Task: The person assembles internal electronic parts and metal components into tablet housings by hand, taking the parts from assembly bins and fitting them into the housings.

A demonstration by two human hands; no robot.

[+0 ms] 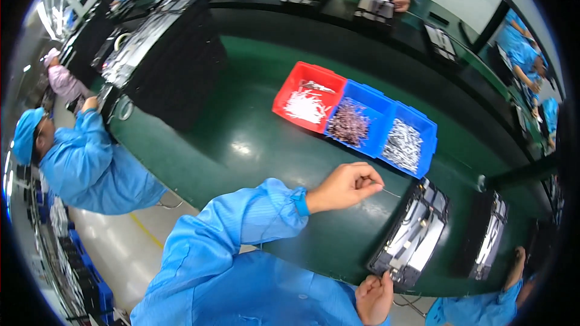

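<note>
Over the green bench, my left hand (345, 188) pinches a thin, pale wire-like strand (391, 193) between thumb and forefinger. The strand's free end points right, toward a stack of black-framed panels (417, 232) with silver faces and a dark strip across them. At the stack's near corner is my right hand (375, 297), its fingers curled and pressed together. Whatever they may hold there is too small to tell. Beyond my left hand stand a red bin (281, 101) of white pieces, a blue bin (370, 98) of brownish thin pieces and another blue bin (430, 139) of silvery pieces.
A second panel stack (489, 238) stands to the right, near a co-worker's arm (516, 268). Black-covered stacks (175, 66) rise at the far left beside a seated co-worker (90, 163). Across the back runs a dark raised line (260, 30) carrying panels, with another person's hand (400, 0) there.
</note>
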